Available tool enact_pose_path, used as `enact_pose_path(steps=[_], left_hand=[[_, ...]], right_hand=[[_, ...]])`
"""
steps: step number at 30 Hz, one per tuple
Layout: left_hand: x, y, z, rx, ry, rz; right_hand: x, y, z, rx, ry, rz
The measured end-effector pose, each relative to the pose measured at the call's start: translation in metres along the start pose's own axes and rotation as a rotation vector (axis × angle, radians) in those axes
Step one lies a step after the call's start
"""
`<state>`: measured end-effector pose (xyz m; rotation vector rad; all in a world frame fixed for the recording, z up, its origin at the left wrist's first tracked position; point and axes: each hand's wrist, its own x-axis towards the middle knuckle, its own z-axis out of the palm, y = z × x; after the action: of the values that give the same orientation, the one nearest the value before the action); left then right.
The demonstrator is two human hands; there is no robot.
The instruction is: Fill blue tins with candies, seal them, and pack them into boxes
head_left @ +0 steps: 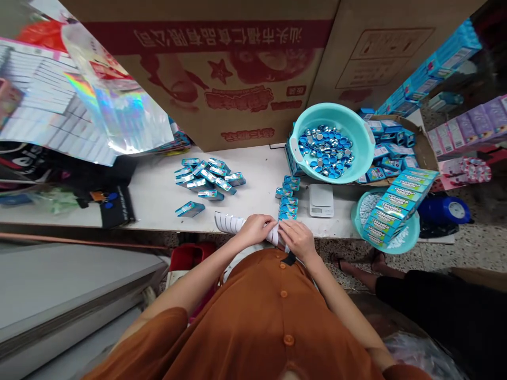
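Note:
A curled white label sheet with dark stripes lies along the front edge of the table, against my body. My left hand is closed on it, thumb and forefinger pinched near its right part. From the other side my right hand reaches in, its fingertips bent together close to the left ones; what they pinch is too small to tell. Just beyond my right fingers stands a short column of small blue boxes. Further left a group of similar small blue boxes lies loosely, with a single blue box nearer me.
A turquoise basin holds many blue and silver caps. Beside it sit a small scale and a second basin with white pellets and teal cartons. A big cardboard box stands behind. Another person's legs show at right.

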<state>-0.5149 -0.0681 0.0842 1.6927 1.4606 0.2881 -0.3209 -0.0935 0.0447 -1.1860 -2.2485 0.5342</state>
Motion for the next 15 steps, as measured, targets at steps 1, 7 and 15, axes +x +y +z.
enact_pose_path(steps=[1, 7, 15], left_hand=[[0.000, -0.004, -0.003, 0.000, -0.012, 0.002], [0.006, -0.029, -0.026, -0.008, -0.099, 0.010], [0.004, -0.054, -0.049, 0.036, -0.238, 0.187]], right_hand=[[0.001, -0.005, 0.004, -0.017, 0.015, 0.018], [0.008, -0.033, 0.026, -0.039, 0.086, 0.101], [0.025, -0.074, 0.039, -0.082, 0.094, 0.270]])
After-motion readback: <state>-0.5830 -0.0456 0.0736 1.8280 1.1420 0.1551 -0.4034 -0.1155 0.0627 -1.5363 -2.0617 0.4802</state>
